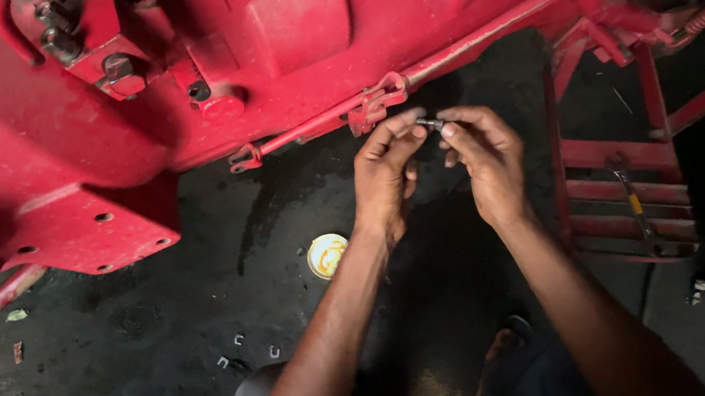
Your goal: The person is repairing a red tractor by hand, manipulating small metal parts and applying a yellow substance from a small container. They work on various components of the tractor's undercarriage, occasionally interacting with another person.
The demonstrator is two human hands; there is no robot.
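My left hand (385, 176) and my right hand (483, 160) meet just below a thin red rod (478, 37) that runs along the underside of a red machine body (29, 117). Between the fingertips of both hands sits a small grey metal pin (429, 124). A red clevis joint (375, 102) on the rod lies a little up and left of the left fingertips. Which end of the pin each hand pinches is too small to tell.
A small round tin with yellow grease (327, 255) stands on the dark oily floor (144, 372). A red step frame (624, 183) at the right carries a screwdriver (632, 203). Small metal clips (245, 352) lie on the floor. A red bracket plate (89, 232) hangs at left.
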